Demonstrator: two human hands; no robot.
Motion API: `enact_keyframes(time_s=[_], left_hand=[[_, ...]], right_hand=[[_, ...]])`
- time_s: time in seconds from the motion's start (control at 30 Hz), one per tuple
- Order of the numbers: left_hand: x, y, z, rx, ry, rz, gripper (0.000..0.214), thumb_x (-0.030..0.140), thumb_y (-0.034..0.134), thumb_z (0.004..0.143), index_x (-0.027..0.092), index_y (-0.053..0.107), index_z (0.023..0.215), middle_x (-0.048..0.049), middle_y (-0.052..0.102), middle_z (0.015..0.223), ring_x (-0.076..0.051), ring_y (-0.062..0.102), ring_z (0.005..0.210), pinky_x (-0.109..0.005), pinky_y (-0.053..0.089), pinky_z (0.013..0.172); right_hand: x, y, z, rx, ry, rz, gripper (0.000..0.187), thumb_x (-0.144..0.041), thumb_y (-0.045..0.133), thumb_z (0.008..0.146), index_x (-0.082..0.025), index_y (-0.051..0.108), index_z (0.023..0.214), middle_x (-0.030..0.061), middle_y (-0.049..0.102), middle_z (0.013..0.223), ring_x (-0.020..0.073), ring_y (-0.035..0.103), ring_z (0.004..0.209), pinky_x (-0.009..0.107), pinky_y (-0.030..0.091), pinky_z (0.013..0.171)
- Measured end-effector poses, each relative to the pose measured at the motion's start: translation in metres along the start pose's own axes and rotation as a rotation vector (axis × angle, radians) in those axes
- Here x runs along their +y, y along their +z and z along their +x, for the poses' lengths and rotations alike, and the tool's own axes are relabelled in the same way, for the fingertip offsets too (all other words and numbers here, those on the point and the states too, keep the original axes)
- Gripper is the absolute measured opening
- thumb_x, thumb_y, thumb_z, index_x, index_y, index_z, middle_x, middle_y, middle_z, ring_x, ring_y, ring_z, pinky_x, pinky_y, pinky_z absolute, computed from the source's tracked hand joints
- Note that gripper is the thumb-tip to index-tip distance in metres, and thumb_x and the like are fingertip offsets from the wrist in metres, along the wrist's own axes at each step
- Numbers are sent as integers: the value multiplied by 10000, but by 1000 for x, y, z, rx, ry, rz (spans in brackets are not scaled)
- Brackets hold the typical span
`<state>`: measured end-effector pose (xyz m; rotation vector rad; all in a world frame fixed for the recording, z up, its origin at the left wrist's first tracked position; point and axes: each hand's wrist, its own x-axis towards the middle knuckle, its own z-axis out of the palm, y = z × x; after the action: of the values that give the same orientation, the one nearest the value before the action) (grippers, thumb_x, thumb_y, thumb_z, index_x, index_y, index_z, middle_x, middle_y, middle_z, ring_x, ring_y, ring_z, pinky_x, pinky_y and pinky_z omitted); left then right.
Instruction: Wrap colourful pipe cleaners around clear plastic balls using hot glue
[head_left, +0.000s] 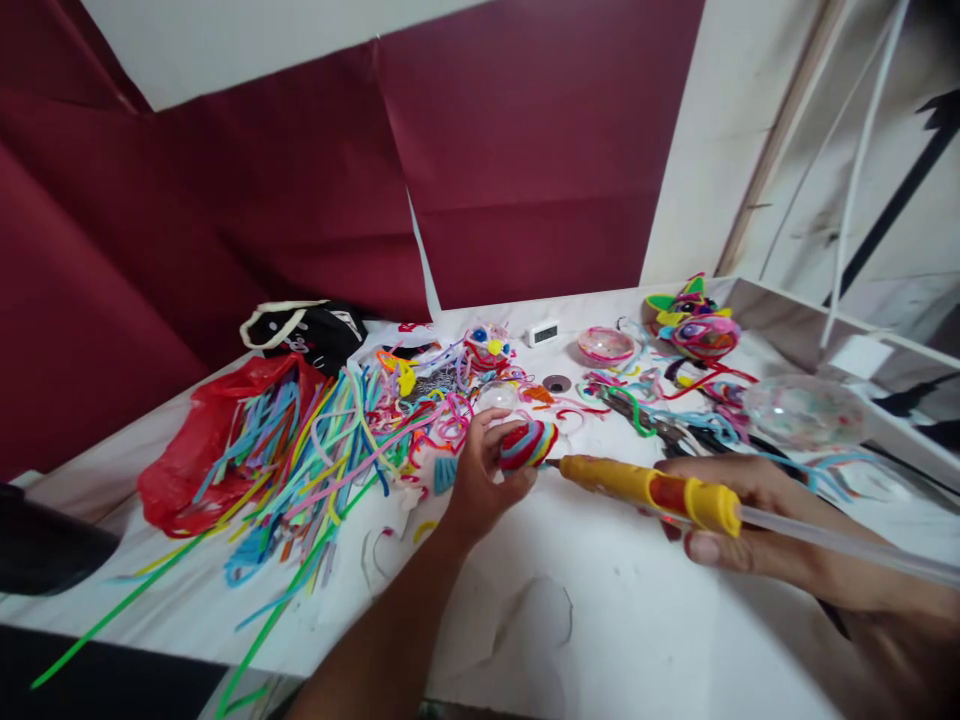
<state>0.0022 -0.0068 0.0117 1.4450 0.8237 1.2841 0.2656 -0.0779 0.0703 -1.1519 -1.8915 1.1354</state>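
My left hand (pixel 480 478) is closed around a small coiled ball of striped pipe cleaners (pixel 529 442), red, blue and yellow, held just above the white table (pixel 615 620). My right hand (pixel 739 520) grips a yellow and orange glue gun (pixel 645 487) with a clear glue stick trailing out of its back. The gun's nozzle tip touches the right side of the coil.
A big heap of coloured pipe cleaners (pixel 322 440) spills from a red plastic bag (pixel 187 450) at the left. Finished pipe-cleaner figures (pixel 694 322), clear plastic half-spheres (pixel 806 410), a small white clock (pixel 543 332) and a black bag (pixel 307 332) lie at the back. Maroon paper covers the wall.
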Motion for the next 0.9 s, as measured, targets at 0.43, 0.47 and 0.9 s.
enact_keyframes(time_s=[0.43,0.47,0.9], left_hand=[[8,2,5,176,-44,-71,578,151,707,631,239,443,1138,-42,676,1081,-166,669,906,-296,502,811],[9,1,6,199,-41,-75,576,150,705,627,239,447,1134,-37,679,1070,-161,669,886,-287,503,787],[17,4,4,292,-16,-119,545,169,688,643,225,467,1138,-44,671,1068,-155,660,876,-246,493,720]], right_hand=[[6,1,17,173,-40,-86,214,-360,688,723,-212,616,859,19,624,786,188,571,718,284,453,637],[9,2,19,159,-32,-170,216,-359,676,736,-203,616,873,23,631,800,189,569,733,291,446,658],[31,42,39,-83,73,-755,287,-258,650,676,-157,632,943,113,651,963,285,601,885,397,443,773]])
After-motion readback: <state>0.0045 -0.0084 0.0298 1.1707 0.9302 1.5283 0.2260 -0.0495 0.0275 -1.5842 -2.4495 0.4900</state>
